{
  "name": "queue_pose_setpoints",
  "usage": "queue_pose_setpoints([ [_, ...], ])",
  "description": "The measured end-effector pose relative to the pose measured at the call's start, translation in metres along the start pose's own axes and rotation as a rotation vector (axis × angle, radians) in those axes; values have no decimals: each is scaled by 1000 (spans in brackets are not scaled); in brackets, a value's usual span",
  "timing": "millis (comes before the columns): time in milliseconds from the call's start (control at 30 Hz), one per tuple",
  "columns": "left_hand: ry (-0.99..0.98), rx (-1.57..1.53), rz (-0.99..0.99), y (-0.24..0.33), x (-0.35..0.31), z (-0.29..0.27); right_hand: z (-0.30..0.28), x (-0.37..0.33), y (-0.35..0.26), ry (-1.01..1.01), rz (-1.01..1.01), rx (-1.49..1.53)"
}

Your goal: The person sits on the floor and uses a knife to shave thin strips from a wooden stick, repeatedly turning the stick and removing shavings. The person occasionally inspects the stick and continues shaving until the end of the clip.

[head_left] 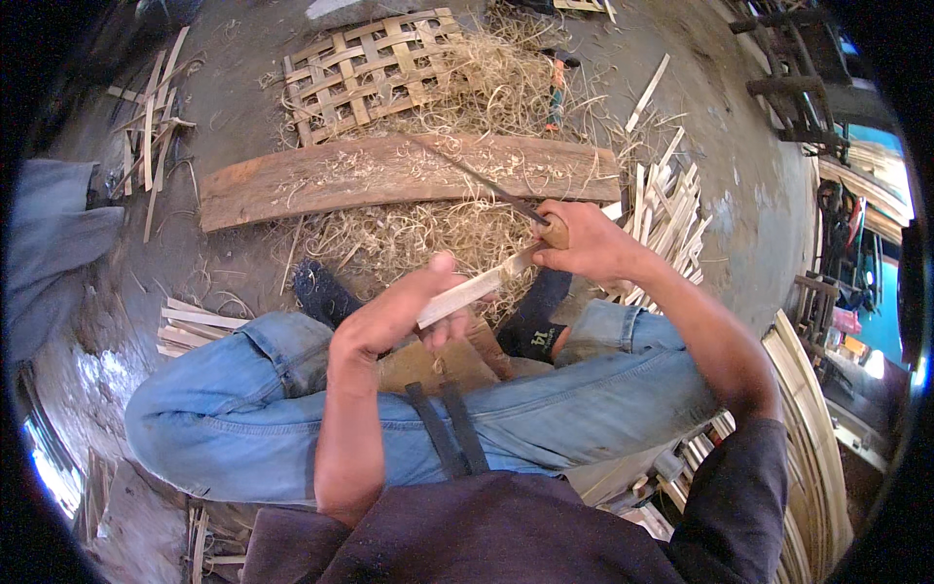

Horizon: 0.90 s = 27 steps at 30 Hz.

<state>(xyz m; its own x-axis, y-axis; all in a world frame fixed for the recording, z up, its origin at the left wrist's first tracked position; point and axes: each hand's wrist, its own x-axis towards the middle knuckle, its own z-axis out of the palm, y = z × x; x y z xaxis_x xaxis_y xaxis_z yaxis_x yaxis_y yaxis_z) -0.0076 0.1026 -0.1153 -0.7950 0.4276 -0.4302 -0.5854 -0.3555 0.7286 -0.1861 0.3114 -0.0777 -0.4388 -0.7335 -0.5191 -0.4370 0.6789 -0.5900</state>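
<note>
Head view: clutching knife (556, 234) in right hand (591, 243), pointing blade (515, 200) over plank (302, 177), seemingly for safety; resting wood strip (467, 295) across loosely spread left hand (394, 310), apparently for support, reaching toward right hand.

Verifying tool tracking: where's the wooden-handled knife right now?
Head view, just above centre: the wooden-handled knife is in the right hand, its blade slanting up-left across the wooden plank, with the pale wood strip below it in the picture.
</note>
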Motion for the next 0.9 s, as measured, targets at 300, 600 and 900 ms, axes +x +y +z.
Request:
queue_pose_setpoints([
  [300, 267, -144, 154, 12, -8, -19, -11, 3, 3, -152, 201, 377],
  [600, 1, 95, -35, -8, 17, 9, -9, 4, -16, 125, -5, -128],
  [900, 455, -611, -23, -25, 36, 16, 21, -18, -15, 157, -102, -546],
])
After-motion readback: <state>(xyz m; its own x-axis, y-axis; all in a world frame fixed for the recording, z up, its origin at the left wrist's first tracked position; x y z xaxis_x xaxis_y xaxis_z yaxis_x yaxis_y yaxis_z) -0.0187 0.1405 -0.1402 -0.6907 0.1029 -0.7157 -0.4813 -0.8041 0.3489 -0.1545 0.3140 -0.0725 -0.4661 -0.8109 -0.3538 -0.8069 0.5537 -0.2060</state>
